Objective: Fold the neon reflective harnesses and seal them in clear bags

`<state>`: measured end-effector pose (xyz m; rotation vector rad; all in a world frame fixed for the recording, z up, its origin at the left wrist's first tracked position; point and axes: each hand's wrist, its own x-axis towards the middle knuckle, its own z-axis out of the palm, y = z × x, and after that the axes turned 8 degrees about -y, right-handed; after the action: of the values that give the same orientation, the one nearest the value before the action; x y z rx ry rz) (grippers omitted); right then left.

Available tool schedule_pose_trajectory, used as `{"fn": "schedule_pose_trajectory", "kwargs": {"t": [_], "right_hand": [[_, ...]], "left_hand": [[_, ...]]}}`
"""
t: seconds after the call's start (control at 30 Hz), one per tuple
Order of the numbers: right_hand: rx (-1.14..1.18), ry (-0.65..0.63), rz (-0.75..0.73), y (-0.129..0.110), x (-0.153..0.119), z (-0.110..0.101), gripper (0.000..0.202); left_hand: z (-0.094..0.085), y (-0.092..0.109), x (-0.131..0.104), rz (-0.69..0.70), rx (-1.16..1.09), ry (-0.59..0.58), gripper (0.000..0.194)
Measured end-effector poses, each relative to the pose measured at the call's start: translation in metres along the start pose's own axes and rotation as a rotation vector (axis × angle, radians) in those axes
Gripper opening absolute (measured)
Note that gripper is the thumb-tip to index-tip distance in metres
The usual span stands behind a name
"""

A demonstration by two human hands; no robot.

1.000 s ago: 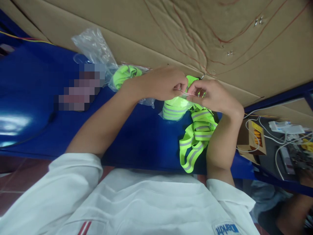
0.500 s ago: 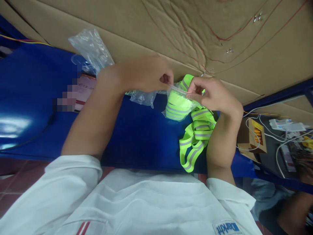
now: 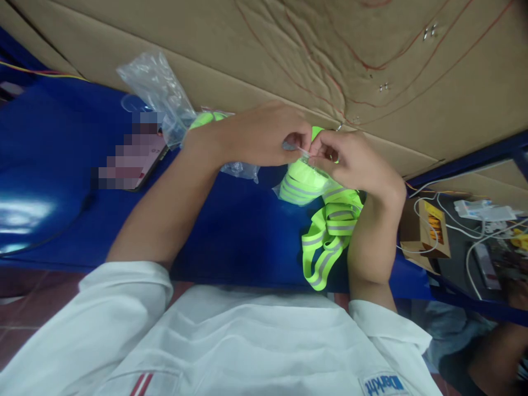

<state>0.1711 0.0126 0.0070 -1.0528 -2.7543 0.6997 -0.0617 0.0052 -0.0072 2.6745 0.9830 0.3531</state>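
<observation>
A clear plastic bag [image 3: 282,190] wraps a folded bundle of yellow-green reflective strap [image 3: 303,184] with grey stripes. Its top edge is pinched between the fingers of my left hand [image 3: 278,135] and my right hand [image 3: 344,157], which meet close together over the bundle. More loose reflective strap [image 3: 325,258] lies in loops below my right hand and hangs toward the table's near edge. Behind my left wrist, another yellow-green strap [image 3: 206,119] shows in part, with crumpled clear plastic [image 3: 241,170] under the forearm.
An upright clear plastic bag [image 3: 159,91] leans at the cardboard wall [image 3: 198,69]. A partly blurred phone-like object [image 3: 138,159] lies on the blue table [image 3: 235,231]. At right are a small cardboard box [image 3: 416,231], white cables [image 3: 468,258] and another person's arm [image 3: 501,352].
My left hand has slid right along the bag's top edge, up against my right hand. The strap behind my left wrist has come into view.
</observation>
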Motion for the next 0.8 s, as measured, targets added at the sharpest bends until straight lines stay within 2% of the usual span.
{"fn": "schedule_pose_trajectory", "kwargs": {"t": [0.1, 0.23, 0.33, 0.43, 0.57, 0.67, 0.8], "right_hand": [[0.012, -0.003, -0.020, 0.004, 0.005, 0.003, 0.019], [0.083, -0.018, -0.017, 0.014, 0.005, 0.001, 0.015], [0.114, -0.038, 0.030, 0.017, 0.001, -0.003, 0.020], [0.082, 0.005, 0.041, 0.012, 0.000, -0.004, 0.021], [0.082, -0.021, 0.005, 0.008, 0.002, -0.004, 0.016], [0.091, -0.028, 0.023, 0.013, 0.000, -0.006, 0.019], [0.055, 0.023, 0.020, 0.019, -0.004, -0.008, 0.017]], "left_hand": [[0.004, -0.005, 0.002, 0.006, 0.045, 0.028, 0.033], [0.005, -0.009, 0.003, -0.088, 0.139, 0.014, 0.032], [0.004, -0.009, 0.002, -0.045, 0.076, -0.003, 0.030], [0.003, -0.008, 0.002, 0.005, 0.030, 0.005, 0.030], [0.004, -0.007, 0.003, 0.011, 0.094, -0.007, 0.028], [0.005, -0.012, 0.004, 0.010, 0.123, 0.027, 0.025], [0.005, -0.021, 0.005, 0.014, 0.013, 0.042, 0.025]]}}
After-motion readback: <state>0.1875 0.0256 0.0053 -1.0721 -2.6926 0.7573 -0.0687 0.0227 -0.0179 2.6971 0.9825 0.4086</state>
